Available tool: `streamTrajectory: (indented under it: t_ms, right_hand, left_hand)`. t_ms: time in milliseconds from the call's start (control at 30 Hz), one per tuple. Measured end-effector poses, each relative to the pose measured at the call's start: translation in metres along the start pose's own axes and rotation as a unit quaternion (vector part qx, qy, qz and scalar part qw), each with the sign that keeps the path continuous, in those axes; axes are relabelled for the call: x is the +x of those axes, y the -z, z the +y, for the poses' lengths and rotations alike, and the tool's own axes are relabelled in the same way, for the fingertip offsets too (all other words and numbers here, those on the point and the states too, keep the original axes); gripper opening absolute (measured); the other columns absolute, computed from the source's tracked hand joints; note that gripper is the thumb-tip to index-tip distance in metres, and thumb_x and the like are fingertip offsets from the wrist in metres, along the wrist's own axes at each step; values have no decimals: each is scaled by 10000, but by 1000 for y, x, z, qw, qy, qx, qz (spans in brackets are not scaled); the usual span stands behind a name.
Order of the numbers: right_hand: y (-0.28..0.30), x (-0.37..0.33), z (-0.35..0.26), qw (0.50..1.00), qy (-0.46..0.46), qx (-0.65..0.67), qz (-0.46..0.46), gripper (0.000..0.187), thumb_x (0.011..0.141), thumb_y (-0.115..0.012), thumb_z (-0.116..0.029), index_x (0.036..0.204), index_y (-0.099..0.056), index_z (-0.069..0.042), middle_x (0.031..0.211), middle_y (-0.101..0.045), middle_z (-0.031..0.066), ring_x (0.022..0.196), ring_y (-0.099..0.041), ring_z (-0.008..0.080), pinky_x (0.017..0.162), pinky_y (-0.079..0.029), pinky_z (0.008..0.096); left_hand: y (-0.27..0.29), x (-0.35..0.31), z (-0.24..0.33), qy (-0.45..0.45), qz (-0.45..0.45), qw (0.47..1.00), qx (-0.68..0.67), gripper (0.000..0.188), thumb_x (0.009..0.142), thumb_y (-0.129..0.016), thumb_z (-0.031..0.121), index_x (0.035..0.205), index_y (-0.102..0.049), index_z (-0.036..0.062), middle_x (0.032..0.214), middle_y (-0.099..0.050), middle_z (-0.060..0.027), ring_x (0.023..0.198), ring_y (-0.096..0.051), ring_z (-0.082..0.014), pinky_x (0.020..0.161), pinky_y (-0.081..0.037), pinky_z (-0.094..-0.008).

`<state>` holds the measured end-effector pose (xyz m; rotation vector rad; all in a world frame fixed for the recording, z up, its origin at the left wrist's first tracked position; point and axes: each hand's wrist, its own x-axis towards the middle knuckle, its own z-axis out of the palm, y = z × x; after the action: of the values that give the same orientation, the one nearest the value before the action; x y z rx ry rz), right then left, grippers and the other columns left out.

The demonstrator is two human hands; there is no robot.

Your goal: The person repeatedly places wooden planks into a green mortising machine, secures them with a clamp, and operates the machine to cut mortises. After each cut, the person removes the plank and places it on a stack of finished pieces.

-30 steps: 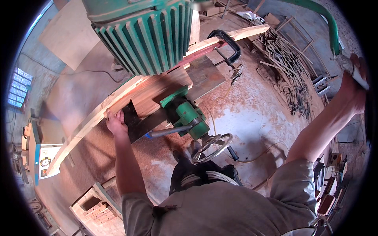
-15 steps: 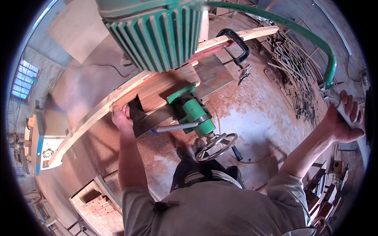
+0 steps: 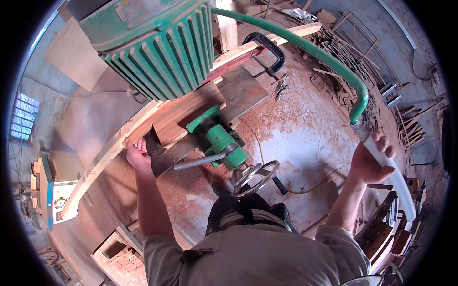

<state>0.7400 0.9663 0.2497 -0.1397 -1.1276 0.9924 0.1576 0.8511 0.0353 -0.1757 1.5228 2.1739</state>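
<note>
Curved wooden beam (image 3: 112, 145), lying beneath the ribbed green motor housing (image 3: 157, 52), with part of the middle stretch hidden behind the casing. At the near edge, just left of a brown wood block (image 3: 191, 109), a left hand (image 3: 138, 153) with bent fingers touching the wood; from this angle, hard to tell whether pinching or merely resting. Well apart on the other side, a right hand (image 3: 372, 159) clenched around the white sleeve (image 3: 400, 188) at the end of a green lever (image 3: 315, 45), thumb lapped over. Open room about the sleeve and beside the left stretch of beam; far tighter between housing, block and green vise (image 3: 224, 143). Toward the right, a black C-clamp (image 3: 276, 47) over the beam, near a reddish strip (image 3: 234, 66) along the near side.

Long axis bowed, running from lower left to upper right: one end toward a blue-edged cabinet (image 3: 50, 190), the other toward a heap of thin sticks (image 3: 334, 71). White sleeve slanting down and rightward.

Under the block, a dark flat table (image 3: 245, 90). Nearer the body, a steel handwheel (image 3: 255, 178) and a grey handle (image 3: 200, 161) pointing left. Below, a floor (image 3: 291, 148) of pale patches and reddish dust. At far left, a barred window (image 3: 25, 117).
</note>
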Motion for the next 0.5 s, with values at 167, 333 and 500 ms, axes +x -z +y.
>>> streamTrajectory:
  t_ms: [167, 333, 500]
  right_hand:
    - [25, -46, 8, 997, -56, -59, 9, 302, 802, -653, -426, 977, -600, -185, 1080, -587, 80, 1178, -441, 356, 1054, -229, 508]
    - [14, -46, 1, 994, -70, -82, 24, 322, 828, -606, -412, 1031, -615, -163, 1109, -580, 85, 1194, -425, 368, 1091, -173, 518]
    - [-27, 74, -42, 997, -22, 68, 26, 395, 802, -624, -451, 980, -595, -99, 1034, -603, 129, 1115, -509, 361, 1069, -211, 564]
  left_hand:
    - [1, 5, 2, 38, -3, 998, -51, 419, 907, -546, 370, 1137, -498, 23, 989, -602, -116, 932, -593, -228, 882, -478, -356]
    - [1, 6, -9, 83, -42, 993, -71, 444, 845, -626, 393, 1086, -533, 32, 952, -622, -98, 910, -606, -215, 869, -479, -352]
    - [-21, -3, -19, 131, -89, 986, -46, 306, 844, -633, 334, 1010, -578, 83, 881, -651, -32, 874, -621, -168, 815, -486, -312]
